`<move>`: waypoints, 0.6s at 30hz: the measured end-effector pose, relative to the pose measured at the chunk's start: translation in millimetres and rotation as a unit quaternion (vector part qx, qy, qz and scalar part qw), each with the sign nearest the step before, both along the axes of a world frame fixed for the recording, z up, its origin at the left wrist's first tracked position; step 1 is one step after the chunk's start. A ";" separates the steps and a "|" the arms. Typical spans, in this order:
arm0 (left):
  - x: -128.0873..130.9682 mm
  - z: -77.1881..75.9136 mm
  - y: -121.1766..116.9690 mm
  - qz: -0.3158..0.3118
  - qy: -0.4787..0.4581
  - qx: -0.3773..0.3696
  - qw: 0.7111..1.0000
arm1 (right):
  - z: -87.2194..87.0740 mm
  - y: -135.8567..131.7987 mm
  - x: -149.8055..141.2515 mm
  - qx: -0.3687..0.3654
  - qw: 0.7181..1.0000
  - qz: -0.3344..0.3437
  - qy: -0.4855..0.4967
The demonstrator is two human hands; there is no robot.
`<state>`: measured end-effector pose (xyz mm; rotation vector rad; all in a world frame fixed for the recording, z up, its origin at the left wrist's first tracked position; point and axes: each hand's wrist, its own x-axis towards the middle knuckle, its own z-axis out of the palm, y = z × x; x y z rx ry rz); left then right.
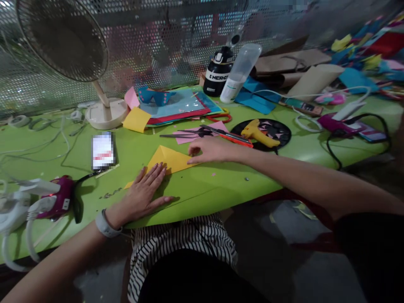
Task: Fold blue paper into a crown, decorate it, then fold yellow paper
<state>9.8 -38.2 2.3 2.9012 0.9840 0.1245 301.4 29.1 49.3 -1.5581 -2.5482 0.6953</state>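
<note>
A folded sheet of yellow paper (172,159) lies on the green tabletop (202,189), its peak pointing away from me. My left hand (148,189) rests flat over its left part, fingers stretched out and thumb apart. At the right corner, my right hand (208,150) pinches the paper between thumb and fingertips. Just beyond that hand are black scissors (189,134) on pink paper (181,138) and an orange utility knife (235,138). A yellow glue gun (257,132) sits on a round black plate (235,126) to the right.
A desk fan (107,111) and a phone (103,150) stand at left, near a purple power strip (65,193) with plugs. Farther back are blue paper glasses (156,97), a black bottle (216,75) and a clear bottle (241,73). Another purple power strip (337,124) lies at right.
</note>
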 end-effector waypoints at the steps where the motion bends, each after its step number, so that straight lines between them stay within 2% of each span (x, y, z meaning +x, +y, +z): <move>1: -1.2 3.2 -0.4 0.003 -0.011 0.003 1.000 | -3.3 -2.9 -8.4 0.020 0.999 0.026 -0.015; 3: -4.6 10.2 -2.3 0.019 -0.048 0.022 0.998 | -9.9 -6.4 -18.9 0.016 0.998 0.057 -0.031; 7: -11.3 23.6 -12.0 0.060 -0.159 0.064 0.983 | -16.0 -6.2 -20.1 -0.082 0.994 0.071 -0.004; 10: -12.6 30.6 -20.8 0.131 -0.241 0.056 0.960 | -14.4 -6.1 -17.7 -0.128 0.989 0.060 0.047; 12: -11.7 33.3 -24.1 0.183 -0.266 -0.028 0.946 | -12.2 -8.9 -18.5 -0.158 0.981 0.040 0.107; 14: -9.8 34.1 -24.2 0.233 -0.269 -0.179 0.917 | -10.8 -14.7 -22.0 -0.189 0.965 0.009 0.181; 16: -6.5 32.7 -21.7 0.278 -0.288 -0.328 0.856 | -11.7 -23.3 -28.5 -0.213 0.942 -0.027 0.258; 18: -1.4 29.2 -17.6 0.297 -0.342 -0.414 0.789 | -15.4 -34.0 -38.2 -0.218 0.919 -0.056 0.325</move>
